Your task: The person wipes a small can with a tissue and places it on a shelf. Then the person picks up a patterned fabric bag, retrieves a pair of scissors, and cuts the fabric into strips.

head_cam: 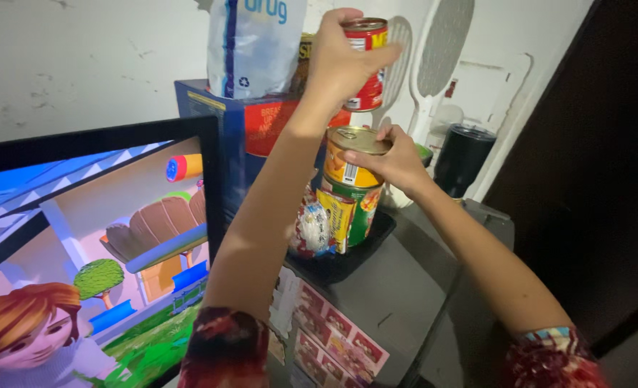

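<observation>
**Two cans in hand above the black tray**

Your left hand [344, 61] is raised high, fingers wrapped around a red can [367, 65], which it holds in the air in front of the blue-and-white bag [250, 47] standing on the blue box [222, 136]. Your right hand [398, 159] sits lower, fingers closed over the rim of a yellow-orange can [349, 162] with a gold pull-tab lid. That can stands on top of a green-and-yellow can [355, 212], making a short stack in the black tray [365, 248] on the dark grey surface [398, 287]. A small white round packet [310, 230] lies in the tray just beside the stack (touching or not, you cannot tell). A black tumbler [461, 159] stands behind the tray to the right, with two white paddle-shaped swatters [434, 65] against the wall. A screen [92, 259] showing a cartoon fills the left.
</observation>
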